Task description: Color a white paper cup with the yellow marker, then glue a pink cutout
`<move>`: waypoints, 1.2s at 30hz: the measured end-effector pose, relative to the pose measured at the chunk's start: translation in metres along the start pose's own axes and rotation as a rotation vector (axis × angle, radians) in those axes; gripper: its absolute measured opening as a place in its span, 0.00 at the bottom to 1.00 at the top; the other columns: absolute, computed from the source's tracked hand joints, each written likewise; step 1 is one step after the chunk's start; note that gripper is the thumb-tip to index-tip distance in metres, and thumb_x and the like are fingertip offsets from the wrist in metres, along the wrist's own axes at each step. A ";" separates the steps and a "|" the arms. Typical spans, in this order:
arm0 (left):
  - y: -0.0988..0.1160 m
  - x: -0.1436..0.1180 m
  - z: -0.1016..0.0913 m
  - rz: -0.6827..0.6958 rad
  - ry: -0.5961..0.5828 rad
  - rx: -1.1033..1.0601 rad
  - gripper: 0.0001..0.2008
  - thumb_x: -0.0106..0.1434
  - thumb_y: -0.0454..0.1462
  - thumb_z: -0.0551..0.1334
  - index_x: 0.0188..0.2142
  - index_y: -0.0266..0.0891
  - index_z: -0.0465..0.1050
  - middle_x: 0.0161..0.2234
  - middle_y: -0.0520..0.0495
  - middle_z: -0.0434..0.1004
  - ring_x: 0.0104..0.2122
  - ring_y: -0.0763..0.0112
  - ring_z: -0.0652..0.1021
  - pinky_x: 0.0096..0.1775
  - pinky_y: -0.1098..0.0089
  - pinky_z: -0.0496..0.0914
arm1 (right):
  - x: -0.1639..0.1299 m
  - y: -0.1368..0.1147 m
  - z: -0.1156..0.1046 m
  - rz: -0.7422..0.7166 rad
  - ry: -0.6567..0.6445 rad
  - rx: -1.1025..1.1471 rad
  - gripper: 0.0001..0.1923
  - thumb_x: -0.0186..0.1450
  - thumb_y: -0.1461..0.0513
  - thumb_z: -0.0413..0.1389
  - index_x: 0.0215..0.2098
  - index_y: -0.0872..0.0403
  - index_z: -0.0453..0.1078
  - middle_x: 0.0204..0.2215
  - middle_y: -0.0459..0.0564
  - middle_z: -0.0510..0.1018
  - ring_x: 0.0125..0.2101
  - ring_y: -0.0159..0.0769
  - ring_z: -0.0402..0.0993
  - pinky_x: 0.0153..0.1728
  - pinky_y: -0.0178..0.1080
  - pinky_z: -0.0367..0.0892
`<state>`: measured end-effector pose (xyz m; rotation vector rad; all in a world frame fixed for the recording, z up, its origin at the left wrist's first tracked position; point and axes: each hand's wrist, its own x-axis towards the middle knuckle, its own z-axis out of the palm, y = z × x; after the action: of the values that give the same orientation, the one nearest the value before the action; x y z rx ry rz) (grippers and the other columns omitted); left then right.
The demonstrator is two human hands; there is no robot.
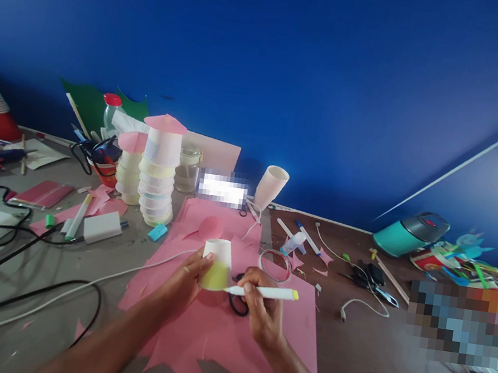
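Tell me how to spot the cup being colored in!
Find the big pink paper sheet on the table. Above its middle, the left hand holds an upside-down paper cup. Unlike the stacked cups behind, it's single, with a yellow lower half.

A person's left hand [186, 279] grips an upturned white paper cup [216, 265], its lower part coloured yellow, over pink paper [221, 329] on a cluttered table [368, 361]; the right hand [262, 310] holds a yellow-capped marker [262, 292] with its tip against the cup. Far left stands a stack of cups [158, 171]; black scissors [238, 301] lie under the right hand.
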<state>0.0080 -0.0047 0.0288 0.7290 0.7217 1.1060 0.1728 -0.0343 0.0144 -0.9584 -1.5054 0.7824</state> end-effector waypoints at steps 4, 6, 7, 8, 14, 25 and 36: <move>-0.001 -0.001 0.000 -0.012 -0.028 -0.043 0.15 0.55 0.47 0.70 0.32 0.38 0.76 0.27 0.50 0.74 0.27 0.69 0.70 0.32 0.69 0.66 | 0.001 -0.001 0.002 0.001 0.064 -0.027 0.16 0.72 0.52 0.49 0.34 0.52 0.69 0.20 0.42 0.67 0.17 0.29 0.60 0.17 0.34 0.57; -0.003 -0.001 -0.001 -0.010 -0.026 -0.045 0.14 0.57 0.47 0.69 0.32 0.39 0.76 0.26 0.51 0.73 0.26 0.71 0.69 0.31 0.70 0.65 | 0.002 -0.001 0.002 -0.033 0.071 -0.065 0.15 0.72 0.53 0.50 0.33 0.52 0.70 0.22 0.43 0.69 0.19 0.30 0.62 0.19 0.35 0.59; -0.004 -0.001 -0.002 -0.008 -0.020 -0.045 0.13 0.57 0.46 0.69 0.30 0.39 0.75 0.25 0.52 0.72 0.25 0.72 0.68 0.30 0.70 0.64 | 0.002 -0.002 0.002 -0.049 0.066 -0.082 0.15 0.72 0.53 0.50 0.32 0.52 0.70 0.22 0.44 0.70 0.20 0.31 0.63 0.21 0.36 0.61; -0.004 -0.001 -0.003 -0.008 -0.010 -0.047 0.13 0.56 0.46 0.70 0.29 0.38 0.75 0.24 0.53 0.71 0.25 0.72 0.67 0.29 0.71 0.63 | 0.002 -0.002 0.002 -0.060 0.056 -0.091 0.15 0.71 0.54 0.51 0.31 0.52 0.70 0.22 0.44 0.70 0.21 0.32 0.64 0.22 0.36 0.62; -0.010 0.004 -0.009 -0.010 0.008 -0.047 0.15 0.57 0.47 0.70 0.31 0.37 0.75 0.27 0.51 0.74 0.27 0.71 0.70 0.32 0.70 0.66 | 0.000 0.002 0.001 0.022 0.052 0.043 0.15 0.72 0.53 0.50 0.33 0.52 0.69 0.20 0.41 0.66 0.17 0.29 0.59 0.17 0.33 0.58; -0.020 0.006 -0.018 -0.002 -0.091 -0.071 0.13 0.60 0.45 0.69 0.36 0.37 0.77 0.31 0.49 0.76 0.30 0.71 0.73 0.34 0.71 0.67 | 0.002 -0.001 0.006 -0.069 0.085 -0.126 0.12 0.72 0.55 0.51 0.39 0.52 0.71 0.27 0.47 0.75 0.25 0.34 0.71 0.26 0.36 0.69; -0.013 0.002 -0.011 -0.018 -0.113 -0.059 0.12 0.63 0.45 0.67 0.39 0.38 0.77 0.32 0.48 0.76 0.32 0.70 0.74 0.36 0.71 0.68 | 0.000 0.000 0.007 -0.045 0.109 -0.031 0.09 0.72 0.57 0.50 0.38 0.52 0.70 0.26 0.45 0.71 0.24 0.32 0.68 0.24 0.35 0.66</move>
<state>0.0062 -0.0049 0.0115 0.7275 0.5965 1.0564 0.1658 -0.0340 0.0130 -0.9717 -1.4430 0.6656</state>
